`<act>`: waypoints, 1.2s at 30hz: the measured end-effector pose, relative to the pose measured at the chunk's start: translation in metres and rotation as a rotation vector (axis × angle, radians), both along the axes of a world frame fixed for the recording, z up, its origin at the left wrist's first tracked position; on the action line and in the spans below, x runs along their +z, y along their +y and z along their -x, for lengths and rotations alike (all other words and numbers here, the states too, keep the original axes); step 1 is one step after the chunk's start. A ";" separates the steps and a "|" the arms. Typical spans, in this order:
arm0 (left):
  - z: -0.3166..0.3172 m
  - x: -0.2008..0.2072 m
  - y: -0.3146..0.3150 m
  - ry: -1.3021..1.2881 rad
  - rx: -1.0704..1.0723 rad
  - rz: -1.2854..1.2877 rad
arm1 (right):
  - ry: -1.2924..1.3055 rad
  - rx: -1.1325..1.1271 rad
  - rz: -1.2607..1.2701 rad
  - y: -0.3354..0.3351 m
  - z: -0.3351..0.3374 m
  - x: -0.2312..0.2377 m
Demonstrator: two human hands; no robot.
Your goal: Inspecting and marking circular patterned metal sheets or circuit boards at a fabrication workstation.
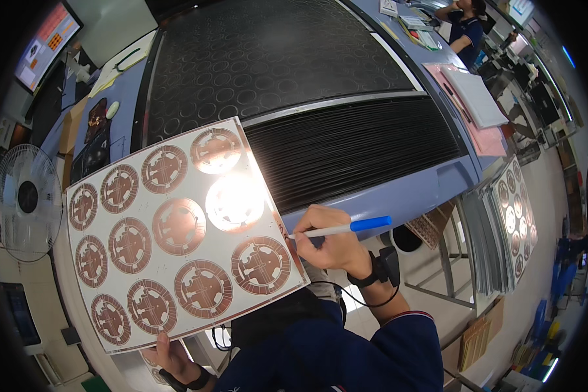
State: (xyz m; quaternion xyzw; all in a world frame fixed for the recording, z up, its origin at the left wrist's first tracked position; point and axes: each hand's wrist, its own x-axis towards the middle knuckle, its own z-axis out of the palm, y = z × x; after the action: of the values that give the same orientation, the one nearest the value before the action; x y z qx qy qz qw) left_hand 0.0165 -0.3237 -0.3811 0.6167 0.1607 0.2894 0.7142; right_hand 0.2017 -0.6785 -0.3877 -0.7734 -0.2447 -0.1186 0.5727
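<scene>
A large white panel (219, 247) with rows of copper-coloured round circuit patterns tilts in front of me, its upper part glaring with reflected light. My left hand (174, 359) grips the panel's lower edge, with the thumb on its face and the other fingers mostly hidden. In my right hand (333, 238) is a white pen (330, 231) with a blue cap on its rear end. The pen's tip is at the panel's right border, and the hand rests close against that edge. A black band with a small dark device (387, 264) sits on my right wrist.
Beyond the panel stands a blue machine table with a black ring-patterned surface (274, 49) and ribbed black bellows (353, 147). A fan (27, 197) is at left. At right, a stack of similar panels (493, 242) stands on edge. A co-worker (465, 32) is at far right.
</scene>
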 end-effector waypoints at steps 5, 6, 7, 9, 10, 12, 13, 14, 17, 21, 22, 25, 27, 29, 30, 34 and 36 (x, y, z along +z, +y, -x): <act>0.001 -0.012 0.002 -0.040 -0.001 0.025 | 0.020 0.071 0.050 -0.002 -0.004 0.001; 0.004 -0.015 0.003 -0.062 0.033 0.100 | 0.021 0.038 -0.068 -0.001 -0.005 -0.009; 0.006 -0.019 0.003 -0.086 0.082 0.166 | 0.031 0.022 -0.192 -0.002 -0.009 -0.023; 0.011 -0.036 0.007 -0.263 -0.021 0.284 | 0.049 -0.030 -0.453 -0.022 -0.017 -0.047; 0.013 -0.051 0.015 -0.334 -0.080 0.322 | 0.010 -0.085 -0.513 -0.039 -0.023 -0.063; 0.024 -0.087 0.025 -0.405 0.086 0.363 | 0.000 -0.104 -0.579 -0.067 -0.033 -0.077; 0.044 -0.126 0.050 -0.500 0.175 0.467 | -0.039 -0.146 -0.535 -0.080 -0.039 -0.086; 0.078 -0.172 0.083 -0.580 0.077 0.458 | -0.078 -0.170 -0.493 -0.082 -0.045 -0.092; 0.120 -0.215 0.081 -0.519 0.523 0.527 | -0.041 -0.169 -0.450 -0.086 -0.060 -0.110; 0.203 -0.314 0.083 -0.482 0.755 0.527 | -0.041 -0.117 -0.399 -0.084 -0.069 -0.106; 0.209 -0.331 0.082 -0.425 0.908 0.584 | -0.048 -0.102 -0.412 -0.084 -0.070 -0.101; 0.190 -0.365 0.081 -0.320 1.062 0.652 | -0.057 -0.117 -0.416 -0.083 -0.071 -0.099; 0.187 -0.385 0.085 -0.246 1.121 0.631 | -0.035 -0.147 -0.430 -0.079 -0.067 -0.099; 0.186 -0.401 0.088 -0.235 1.114 0.658 | -0.018 -0.180 -0.445 -0.079 -0.067 -0.103; 0.183 -0.404 0.088 -0.216 1.102 0.691 | -0.018 -0.190 -0.419 -0.084 -0.065 -0.105; 0.180 -0.412 0.086 -0.171 1.133 0.755 | -0.011 -0.212 -0.403 -0.080 -0.058 -0.108; 0.184 -0.410 0.081 -0.135 1.121 0.738 | -0.029 -0.229 -0.398 -0.076 -0.055 -0.104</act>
State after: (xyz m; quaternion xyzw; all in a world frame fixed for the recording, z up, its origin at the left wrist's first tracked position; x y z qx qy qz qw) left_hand -0.1675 -0.2428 -0.7913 0.1363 0.4997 0.5803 0.6285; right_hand 0.2563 -0.7540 -0.4917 -0.6659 -0.1354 -0.2399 0.6933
